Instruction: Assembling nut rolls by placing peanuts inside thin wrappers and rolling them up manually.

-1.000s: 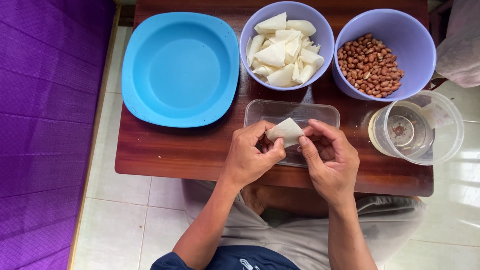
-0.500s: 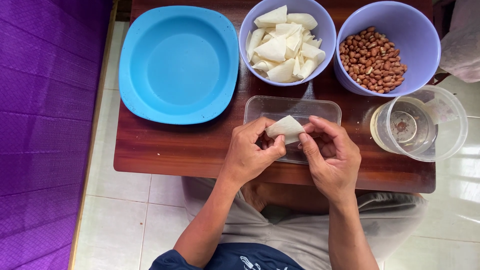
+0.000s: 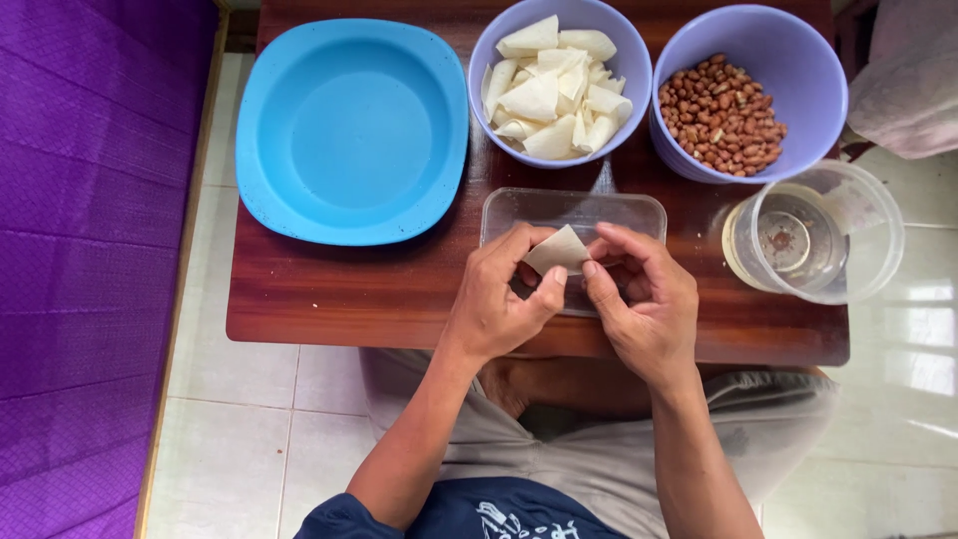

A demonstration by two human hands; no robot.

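A small white triangular wrapper piece (image 3: 557,250) is pinched between both hands above a clear rectangular tray (image 3: 574,211). My left hand (image 3: 499,296) grips its left side with thumb and fingers. My right hand (image 3: 642,299) holds its right edge with curled fingertips. Behind the tray stands a purple bowl of folded white wrapper pieces (image 3: 555,85). To its right a second purple bowl holds peanuts (image 3: 722,115).
A large empty blue plate (image 3: 349,130) lies at the table's left. A clear round container (image 3: 818,235) with a little liquid sits at the right. The small wooden table (image 3: 349,299) stands on white tiles, with purple cloth (image 3: 90,250) along the left.
Both hands stay closed on the wrapper piece over the tray, with the fingers shifting slightly around it. The view has drifted a little.
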